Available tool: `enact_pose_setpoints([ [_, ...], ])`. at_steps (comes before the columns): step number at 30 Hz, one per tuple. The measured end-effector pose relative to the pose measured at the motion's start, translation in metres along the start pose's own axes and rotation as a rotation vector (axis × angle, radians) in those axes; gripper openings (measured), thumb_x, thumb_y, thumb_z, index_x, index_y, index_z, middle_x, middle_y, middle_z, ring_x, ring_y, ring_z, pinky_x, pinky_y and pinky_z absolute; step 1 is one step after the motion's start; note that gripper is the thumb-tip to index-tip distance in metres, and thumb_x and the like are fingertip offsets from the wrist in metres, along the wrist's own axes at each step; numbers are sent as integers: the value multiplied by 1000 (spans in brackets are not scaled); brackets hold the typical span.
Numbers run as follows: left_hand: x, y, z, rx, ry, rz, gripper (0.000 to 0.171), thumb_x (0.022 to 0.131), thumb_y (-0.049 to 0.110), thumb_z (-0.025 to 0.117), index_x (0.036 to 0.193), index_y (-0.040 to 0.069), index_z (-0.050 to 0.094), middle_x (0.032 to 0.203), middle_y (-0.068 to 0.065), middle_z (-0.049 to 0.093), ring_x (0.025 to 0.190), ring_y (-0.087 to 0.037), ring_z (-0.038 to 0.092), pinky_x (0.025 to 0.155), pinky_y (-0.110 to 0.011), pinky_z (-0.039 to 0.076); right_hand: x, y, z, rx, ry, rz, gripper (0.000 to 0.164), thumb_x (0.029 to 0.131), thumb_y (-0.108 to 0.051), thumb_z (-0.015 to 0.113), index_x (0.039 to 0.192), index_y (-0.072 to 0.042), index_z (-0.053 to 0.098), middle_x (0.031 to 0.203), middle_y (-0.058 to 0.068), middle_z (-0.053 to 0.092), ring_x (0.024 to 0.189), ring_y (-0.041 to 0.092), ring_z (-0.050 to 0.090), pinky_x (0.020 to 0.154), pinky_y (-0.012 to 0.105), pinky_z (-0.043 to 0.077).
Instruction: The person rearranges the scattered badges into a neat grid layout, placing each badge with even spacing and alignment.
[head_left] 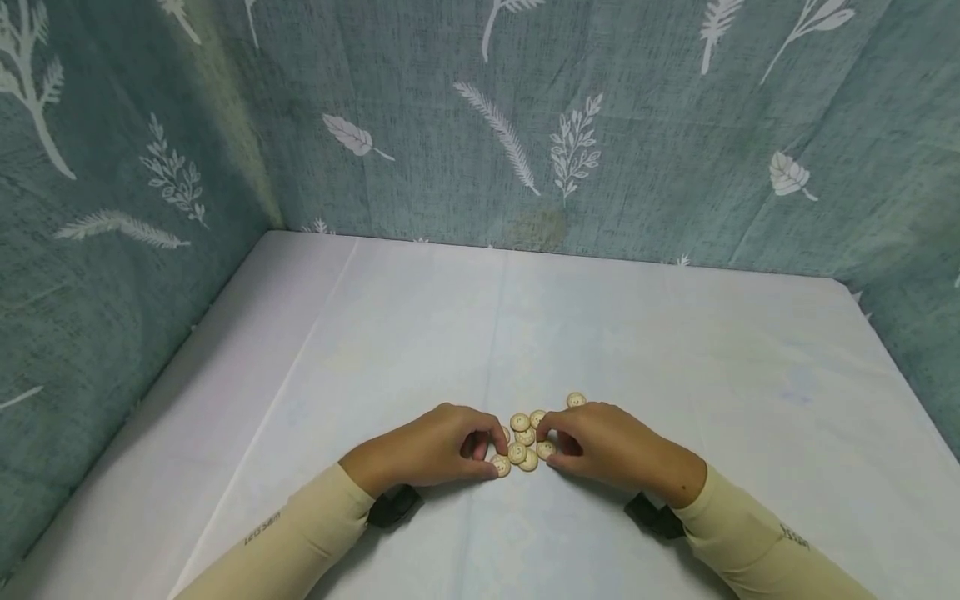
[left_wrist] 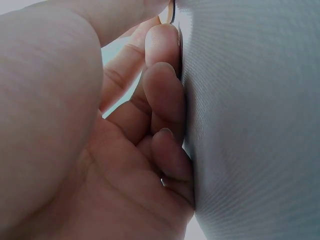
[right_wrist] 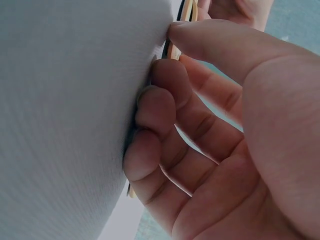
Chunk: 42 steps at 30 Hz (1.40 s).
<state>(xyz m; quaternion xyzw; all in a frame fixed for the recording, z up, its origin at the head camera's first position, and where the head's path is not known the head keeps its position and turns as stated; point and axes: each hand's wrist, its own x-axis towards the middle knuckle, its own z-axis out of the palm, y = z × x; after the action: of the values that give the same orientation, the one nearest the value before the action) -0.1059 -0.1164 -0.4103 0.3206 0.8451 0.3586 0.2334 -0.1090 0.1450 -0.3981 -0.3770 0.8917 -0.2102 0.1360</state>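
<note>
1. Green-grey leaf-print cloth (head_left: 420,200): hangs well beyond the fingers, also out to both sides.
2. White tabletop (head_left: 420,333): under the fingers of both hands.
3. Cream sleeves (head_left: 300,533): lettering on both, run back from the hands, behind the fingers.
4. Left hand (head_left: 435,446): thumb and index finger pinch a button; other fingers curled under, next to the tabletop in the left wrist view.
5. Right hand (head_left: 615,443): thumb and index finger pinch another button by its edges; remaining fingers curled in, near the surface.
6. Black wrist devices (head_left: 393,506): one below each wrist, back from the fingers.
7. Buttons, round, pale, similar size. Left-pinched button (head_left: 500,466) at left thumb and index tips. Right-pinched button (head_left: 547,450) between right thumb and index tips. Loose buttons (head_left: 520,422) bunched between the two hands' fingertips, some overlapping; one partly hidden by left index finger. Outlying button (head_left: 576,399) just beyond right knuckles, apart from the bunch.
</note>
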Motion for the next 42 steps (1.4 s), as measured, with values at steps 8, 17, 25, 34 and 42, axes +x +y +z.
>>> enact_pose_setpoints([
  [8, 0, 1, 0, 0, -2, -7, 15, 87, 20, 79, 96, 23, 68, 69, 14, 54, 61, 3, 46, 58, -16, 41, 0, 0, 0, -10, -1, -11, 11, 90, -20, 73, 100, -21, 68, 65, -16, 47, 60, -5, 41, 58, 18, 38],
  [17, 0, 2, -2, 5, 6, -1, 15, 87, 19, 79, 97, 23, 68, 70, 13, 54, 60, 2, 46, 58, -17, 41, 0, -1, -2, -21, 2, -19, 11, 90, -20, 73, 100, -20, 68, 64, -16, 48, 59, -5, 41, 57, 18, 38],
  [25, 0, 2, -2, 14, 12, 18, 15, 87, 19, 79, 96, 22, 68, 70, 13, 54, 60, 3, 46, 58, -16, 41, -1, 0, -3, -41, 20, -23, 10, 90, -20, 73, 99, -20, 69, 64, -16, 47, 58, -5, 40, 57, 17, 37],
  [34, 0, 3, -2, 10, -1, -3, 15, 87, 20, 79, 97, 23, 69, 70, 14, 54, 61, 3, 47, 58, -16, 41, -3, 1, -7, -56, 12, 5, 12, 91, -21, 73, 101, -18, 69, 66, -15, 50, 61, -3, 42, 59, 18, 39],
  [42, 1, 1, -1, 1, -4, -9, 15, 87, 19, 79, 97, 24, 68, 70, 14, 54, 61, 2, 47, 59, -17, 41, -4, 5, -10, -75, 50, 6, 13, 91, -22, 74, 102, -18, 69, 70, -14, 51, 62, -3, 43, 60, 18, 40],
])
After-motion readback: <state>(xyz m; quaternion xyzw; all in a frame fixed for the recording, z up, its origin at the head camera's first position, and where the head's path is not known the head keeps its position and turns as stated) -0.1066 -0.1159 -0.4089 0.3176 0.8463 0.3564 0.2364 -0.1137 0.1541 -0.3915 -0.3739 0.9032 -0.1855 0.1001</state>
